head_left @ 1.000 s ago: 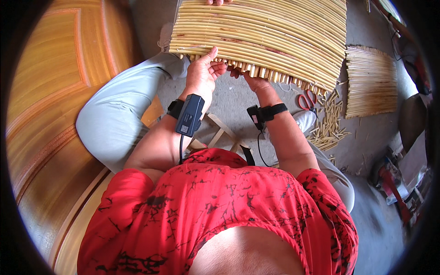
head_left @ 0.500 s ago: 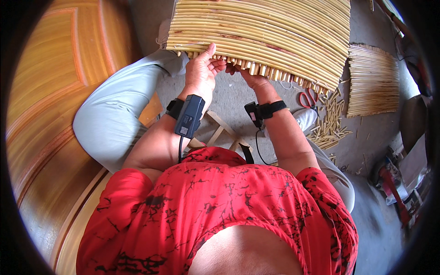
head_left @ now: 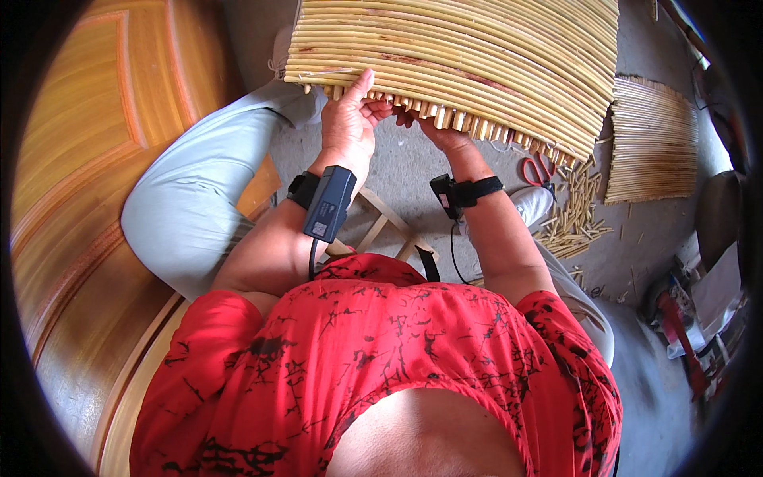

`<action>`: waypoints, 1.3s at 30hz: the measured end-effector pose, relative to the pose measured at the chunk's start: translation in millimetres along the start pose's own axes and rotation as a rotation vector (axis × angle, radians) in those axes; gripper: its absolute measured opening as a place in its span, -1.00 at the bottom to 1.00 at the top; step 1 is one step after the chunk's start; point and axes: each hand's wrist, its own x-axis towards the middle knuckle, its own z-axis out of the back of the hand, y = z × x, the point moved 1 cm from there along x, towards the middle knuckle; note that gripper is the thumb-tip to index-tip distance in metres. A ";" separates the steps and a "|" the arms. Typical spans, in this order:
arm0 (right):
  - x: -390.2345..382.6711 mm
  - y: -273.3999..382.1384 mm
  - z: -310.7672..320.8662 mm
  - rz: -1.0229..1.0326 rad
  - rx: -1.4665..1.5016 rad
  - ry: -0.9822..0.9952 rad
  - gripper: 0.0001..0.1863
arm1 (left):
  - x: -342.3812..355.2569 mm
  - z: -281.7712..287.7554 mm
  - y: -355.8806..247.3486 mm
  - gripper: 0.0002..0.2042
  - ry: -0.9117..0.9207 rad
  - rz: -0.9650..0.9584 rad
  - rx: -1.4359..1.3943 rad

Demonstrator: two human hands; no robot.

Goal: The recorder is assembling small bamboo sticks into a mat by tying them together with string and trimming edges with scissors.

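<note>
A mat of slender yellow rods (head_left: 461, 56) spans the top of the view, its near edge a ragged row of rod ends. My left hand (head_left: 350, 119) grips that edge, thumb on top and fingers curled beside the rod ends. To its right, my right hand (head_left: 445, 135) reaches under the same edge with bent fingers, partly hidden, so what they hold cannot be made out. A thin white cord lies near the edge. Below the mat's right part are red-handled scissors (head_left: 536, 171) and a pile of short rod pieces (head_left: 576, 219) on the concrete floor.
A second rod mat (head_left: 652, 139) lies at the right. A large varnished wooden panel (head_left: 87, 159) fills the left side, beside my bent leg. A small wooden frame (head_left: 377, 226) stands between my legs. Bags and tools (head_left: 691, 326) crowd the lower right.
The mat has shifted a little up and to the right, with both hands following slightly. Fingertips seen at its top edge one second ago are out of view.
</note>
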 end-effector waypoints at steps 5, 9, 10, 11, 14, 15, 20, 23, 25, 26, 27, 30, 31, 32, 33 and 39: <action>1.4 0.4 2.0 0.018 0.086 -0.009 -0.55 | -0.4 1.2 0.0 -0.69 -0.014 -0.008 0.001; -1.9 8.4 -4.6 0.049 0.026 0.006 -0.65 | 0.0 0.9 0.4 -0.73 -0.025 -0.033 -0.033; -2.9 9.8 -6.1 0.054 -0.004 -0.010 -0.69 | -0.6 1.1 0.6 -0.73 -0.027 -0.033 -0.034; -3.0 8.5 -4.5 0.055 -0.005 -0.013 -0.69 | -0.8 0.5 0.5 -0.72 -0.026 -0.026 -0.039; -2.9 5.4 -0.5 0.107 -0.136 -0.019 -0.67 | -1.8 1.8 0.5 -0.68 -0.014 -0.009 -0.025; -3.0 7.0 -1.2 0.159 -0.309 -0.011 -0.71 | -1.8 2.8 0.3 -0.64 -0.003 0.000 -0.007; -0.8 8.4 -6.9 0.135 -0.267 -0.071 -0.65 | -0.8 2.6 0.0 -0.64 0.001 0.018 -0.011; 2.2 3.2 -5.9 0.039 0.267 -0.018 -0.64 | -0.4 2.6 1.1 -0.65 0.001 0.017 -0.027; 1.9 4.2 -8.1 0.039 0.109 -0.040 -0.60 | 0.4 4.2 1.2 -0.65 -0.006 0.015 -0.040; 0.1 -2.1 -3.8 0.046 0.193 -0.094 -0.57 | 0.6 4.0 1.5 -0.65 -0.009 0.016 -0.039; -0.1 -6.8 1.2 0.061 0.219 -0.125 -0.57 | 0.7 3.8 1.8 -0.66 -0.013 0.017 -0.038; 3.9 -9.6 12.8 0.107 0.196 -0.174 -0.57 | -0.4 3.3 0.5 -0.72 -0.045 0.017 -0.060; 4.4 -9.4 15.0 0.127 0.179 -0.190 -0.57 | -1.6 4.6 -0.4 -0.72 -0.053 0.016 -0.059; 3.7 -7.4 18.5 0.146 0.160 -0.209 -0.57 | -2.4 4.5 -0.3 -0.69 -0.037 0.019 -0.038; 2.9 -4.9 22.0 0.168 0.138 -0.227 -0.57 | -2.5 3.9 -0.3 -0.66 -0.021 0.023 -0.017; -1.9 -4.8 38.8 0.240 0.008 -0.302 -0.57 | -5.4 -1.0 -3.4 -0.76 -0.048 0.016 -0.037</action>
